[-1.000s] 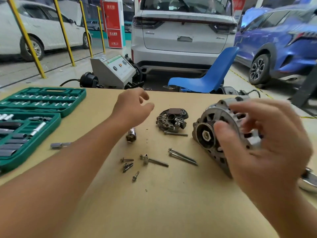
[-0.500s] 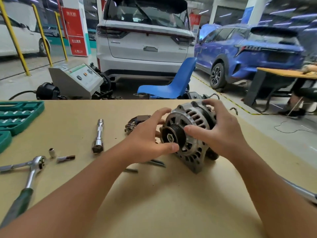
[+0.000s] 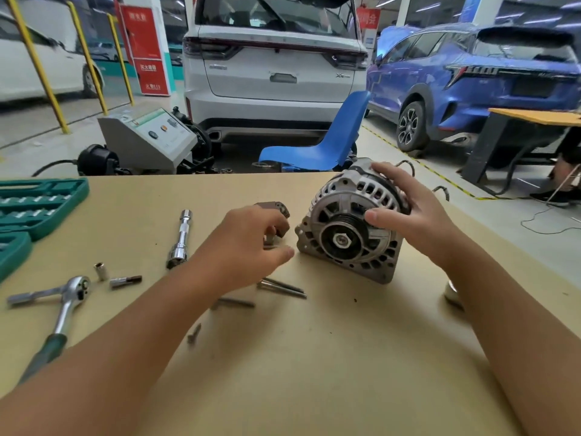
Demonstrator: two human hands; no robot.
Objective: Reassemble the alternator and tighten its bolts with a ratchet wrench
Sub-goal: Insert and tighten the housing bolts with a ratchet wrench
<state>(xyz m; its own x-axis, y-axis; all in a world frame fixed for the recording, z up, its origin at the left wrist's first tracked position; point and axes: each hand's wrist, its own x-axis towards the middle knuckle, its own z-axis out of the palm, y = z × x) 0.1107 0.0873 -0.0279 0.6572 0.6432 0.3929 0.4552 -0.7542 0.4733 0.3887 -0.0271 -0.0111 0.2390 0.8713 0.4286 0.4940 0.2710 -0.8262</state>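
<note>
The silver alternator [image 3: 349,228] stands on the tan table [image 3: 314,372], pulley face towards me. My right hand [image 3: 408,212] grips its upper right housing, thumb on the front by the pulley. My left hand [image 3: 248,247] is just left of the alternator with fingers curled over the dark rectifier part [image 3: 276,207]; whether it holds anything is hidden. Two long bolts [image 3: 283,286] lie below that hand, with another bolt [image 3: 235,302] and a short screw [image 3: 194,333] nearer me. The ratchet wrench [image 3: 67,297] lies at the left.
An extension bar [image 3: 180,239], a small socket [image 3: 101,271] and a bit [image 3: 125,281] lie left of centre. The green socket case [image 3: 41,206] sits open at the far left. A shiny metal piece [image 3: 452,294] shows beside my right forearm. A blue chair [image 3: 317,146] stands beyond the table's far edge.
My left hand has let go of the alternator's front and moved left over the rectifier. My right hand keeps hold of the alternator, which now faces me more squarely.
</note>
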